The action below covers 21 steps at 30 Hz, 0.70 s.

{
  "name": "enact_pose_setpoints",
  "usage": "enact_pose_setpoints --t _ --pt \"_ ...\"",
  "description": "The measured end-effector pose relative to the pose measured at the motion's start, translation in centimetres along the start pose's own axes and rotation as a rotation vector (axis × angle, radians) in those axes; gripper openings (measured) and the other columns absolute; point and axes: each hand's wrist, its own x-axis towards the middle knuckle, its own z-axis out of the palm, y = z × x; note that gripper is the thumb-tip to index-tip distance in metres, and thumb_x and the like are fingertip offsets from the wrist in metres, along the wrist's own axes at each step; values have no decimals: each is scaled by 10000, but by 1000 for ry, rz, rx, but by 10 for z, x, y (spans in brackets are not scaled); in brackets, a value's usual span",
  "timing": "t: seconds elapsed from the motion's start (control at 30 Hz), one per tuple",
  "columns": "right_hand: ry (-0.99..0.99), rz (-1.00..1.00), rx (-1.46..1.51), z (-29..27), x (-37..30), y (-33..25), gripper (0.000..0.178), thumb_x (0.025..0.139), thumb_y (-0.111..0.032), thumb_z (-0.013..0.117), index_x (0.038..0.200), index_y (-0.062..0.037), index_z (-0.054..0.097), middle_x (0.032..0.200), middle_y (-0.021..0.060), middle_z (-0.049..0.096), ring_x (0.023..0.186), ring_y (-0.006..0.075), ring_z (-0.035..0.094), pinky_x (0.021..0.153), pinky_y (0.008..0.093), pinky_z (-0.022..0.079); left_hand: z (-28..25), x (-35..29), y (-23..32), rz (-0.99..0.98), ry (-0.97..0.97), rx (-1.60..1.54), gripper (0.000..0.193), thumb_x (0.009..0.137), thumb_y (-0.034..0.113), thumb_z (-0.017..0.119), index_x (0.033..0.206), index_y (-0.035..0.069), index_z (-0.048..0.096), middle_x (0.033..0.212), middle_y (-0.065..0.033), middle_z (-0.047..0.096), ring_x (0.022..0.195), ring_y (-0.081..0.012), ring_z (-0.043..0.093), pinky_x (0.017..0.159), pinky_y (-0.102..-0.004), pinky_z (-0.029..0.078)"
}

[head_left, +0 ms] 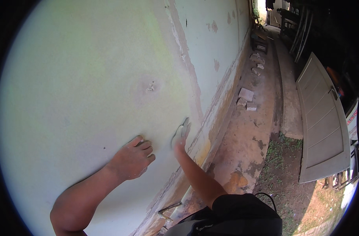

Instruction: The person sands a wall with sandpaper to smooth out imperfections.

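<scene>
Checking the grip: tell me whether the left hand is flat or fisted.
Partly curled: the left hand rests on the pale wall, fingers bent, holding nothing.

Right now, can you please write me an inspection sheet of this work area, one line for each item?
Surface: pale green painted wall, with one scraped patch and bare peeled strips toward its lower edge.
Job's things: a flat grey sanding piece, blurred, pressed on the wall.
Clutter: loose stone blocks on the ground along the wall.
Hands: left hand rests on the wall with fingers curled; right hand is blurred and holds the sanding piece.
Cables: one thin black cable near the person's dark clothing.
Surroundings: narrow concrete path, patchy grass, a grey panelled door leaning on the right.
</scene>
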Motion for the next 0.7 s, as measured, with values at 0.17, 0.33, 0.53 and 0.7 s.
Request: enact_pose_setpoints --t 0.17,0.33,0.53,0.7 --pt "-264 -314 -229 4 -113 -55 660 1157 -408 291 1687 -21 219 1752 291 71 1615 500 -3 1292 575 22 0 2 -2 20 51 -5 173 875 218 723 1020 125 743 1177 -32 702 1289 -184 584 1174 -435 350" --pt "-75 -300 -146 -18 -29 6 627 1158 -348 303 1695 -43 193 1767 243 77 1631 438 27 1309 522 25 -9 -4 2 2 37 -11 170 889 212 716 1032 122 737 1170 -25 700 1276 -187 590 1174 -436 354" --pt "150 176 -102 -31 39 20 670 1155 -468 265 1711 -113 147 1766 223 92 1615 474 37 1320 549 39 -16 6 -2 2 52 18 191 889 209 718 1055 116 733 1193 -46 695 1294 -199 587 1179 -438 351" --pt "-104 -285 -199 24 -113 -67 663 1155 -430 278 1695 -54 197 1755 275 69 1614 498 -2 1298 574 37 -24 -15 -11 -64 111 -38 280 877 209 732 1139 111 743 1288 -64 685 1330 -212 572 1182 -451 353"
